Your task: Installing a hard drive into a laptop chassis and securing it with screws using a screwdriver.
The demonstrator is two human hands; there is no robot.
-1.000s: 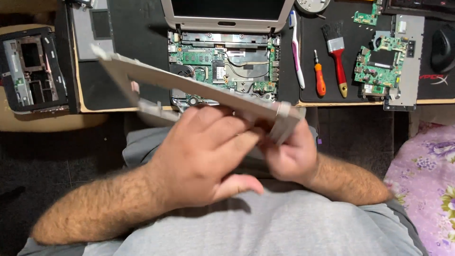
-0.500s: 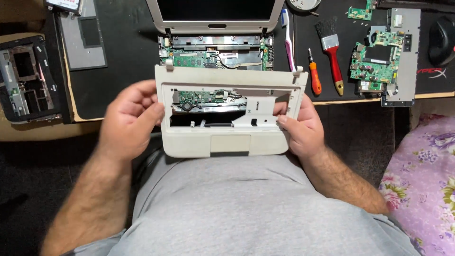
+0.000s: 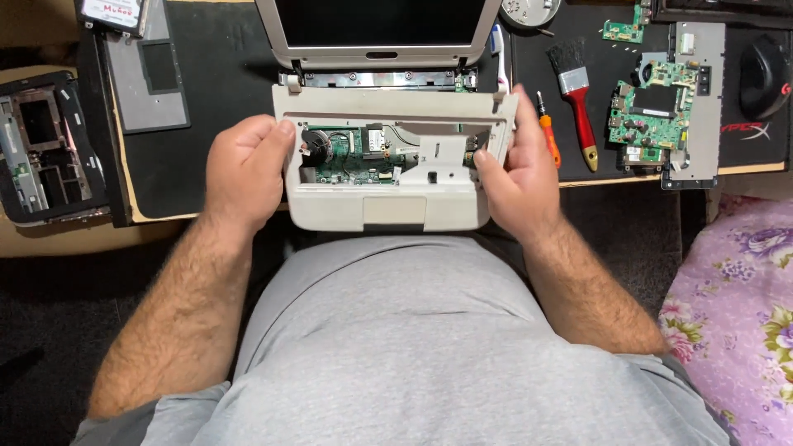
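A beige laptop palmrest cover [image 3: 388, 211] with an open keyboard bay lies flat over the base of a small laptop whose screen [image 3: 378, 29] stands open at the back. Green circuit board [image 3: 347, 161] shows through the opening. My left hand [image 3: 244, 169] grips the cover's left edge. My right hand [image 3: 512, 173] grips its right edge, thumb inside the opening.
To the right lie an orange screwdriver [image 3: 548, 132], a red-handled brush [image 3: 578, 107], a toothbrush [image 3: 498, 49] and loose circuit boards [image 3: 648, 116]. A black laptop shell [image 3: 41, 149] and a grey cover plate [image 3: 149, 74] lie left. A flowered cloth [image 3: 735, 314] lies at the right.
The cover was tilted in both hands over my lap; it has been turned face up and moved forward onto the laptop base. My hands now hold its two sides.
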